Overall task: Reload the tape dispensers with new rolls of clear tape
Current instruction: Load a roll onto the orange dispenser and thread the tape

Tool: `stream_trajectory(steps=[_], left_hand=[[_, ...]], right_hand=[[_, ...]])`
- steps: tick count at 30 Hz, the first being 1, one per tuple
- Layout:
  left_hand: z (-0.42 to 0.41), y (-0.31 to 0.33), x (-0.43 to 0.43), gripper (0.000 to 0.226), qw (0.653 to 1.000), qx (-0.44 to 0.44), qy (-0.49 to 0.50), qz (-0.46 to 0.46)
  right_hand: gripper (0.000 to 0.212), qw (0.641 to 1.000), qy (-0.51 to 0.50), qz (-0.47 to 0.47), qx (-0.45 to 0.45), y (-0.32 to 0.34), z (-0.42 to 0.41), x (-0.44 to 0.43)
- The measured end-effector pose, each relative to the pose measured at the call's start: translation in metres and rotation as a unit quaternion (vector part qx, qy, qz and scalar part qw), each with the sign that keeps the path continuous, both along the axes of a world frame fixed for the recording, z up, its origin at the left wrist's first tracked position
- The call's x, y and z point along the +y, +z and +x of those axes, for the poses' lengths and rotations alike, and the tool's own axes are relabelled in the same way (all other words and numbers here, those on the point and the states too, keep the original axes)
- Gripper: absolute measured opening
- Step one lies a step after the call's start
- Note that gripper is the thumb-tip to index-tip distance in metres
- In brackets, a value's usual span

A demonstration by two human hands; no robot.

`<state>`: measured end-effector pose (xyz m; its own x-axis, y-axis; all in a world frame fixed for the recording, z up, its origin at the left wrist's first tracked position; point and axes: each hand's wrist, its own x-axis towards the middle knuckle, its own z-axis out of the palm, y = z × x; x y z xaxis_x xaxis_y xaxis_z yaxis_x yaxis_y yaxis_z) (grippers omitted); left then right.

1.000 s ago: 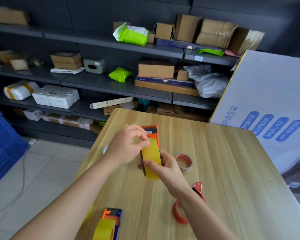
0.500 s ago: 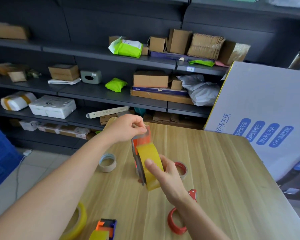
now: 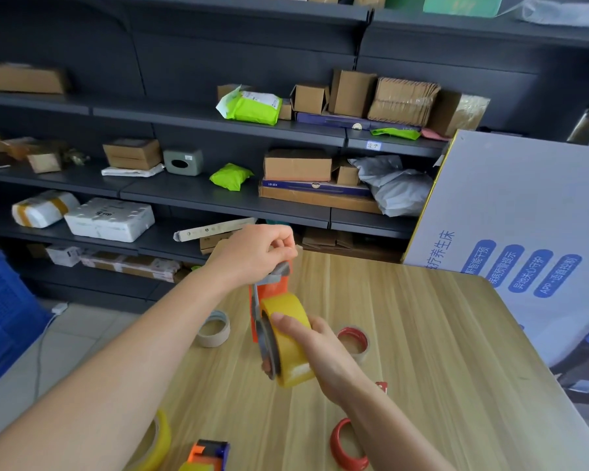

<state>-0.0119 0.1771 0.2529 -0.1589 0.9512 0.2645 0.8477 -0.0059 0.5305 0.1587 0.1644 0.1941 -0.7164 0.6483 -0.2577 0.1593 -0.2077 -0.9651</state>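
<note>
dispenser (image 3: pixel 272 289) upright, long axis near-vertical; left hand (image 3: pixel 252 253) pinches top, right hand (image 3: pixel 320 348) grips roll (image 3: pixel 293 363) (yellowish).

A light wooden table (image 3: pixel 439 351) with straight grain carries a scatter of tape stock. Near its left edge a pale cream tape core (image 3: pixel 214 329) lies flat, and toward the middle sits a nearly spent roll with a red core (image 3: pixel 352 339) — the two well apart. Along the near edge are a yellow tape roll (image 3: pixel 160 436), partly hidden, an orange-and-blue dispenser (image 3: pixel 208 452) just beside it and cut off by the frame, and further right a red plastic hoop (image 3: pixel 346 445) — with a small red piece (image 3: pixel 381 387), mostly hidden, beyond it.
</note>
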Motion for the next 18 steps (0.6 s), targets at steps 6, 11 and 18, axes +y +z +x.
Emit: stream_trajectory(steps=[6,11,18], left_hand=[[0.002,0.005,0.003,0.016,0.999,0.042,-0.031,-0.005],[0.0,0.005,0.008,0.014,0.997,0.07,-0.027,0.029],[-0.007,0.006,0.009,0.013,0.998,0.004,-0.024,0.066]], right_hand=[[0.02,1.0,0.006,-0.003,-0.01,0.012,0.01,0.006],[0.014,1.0,0.021,-0.007,-0.005,0.012,0.01,0.003],[0.014,0.999,-0.025,-0.01,0.028,0.014,0.012,0.0]])
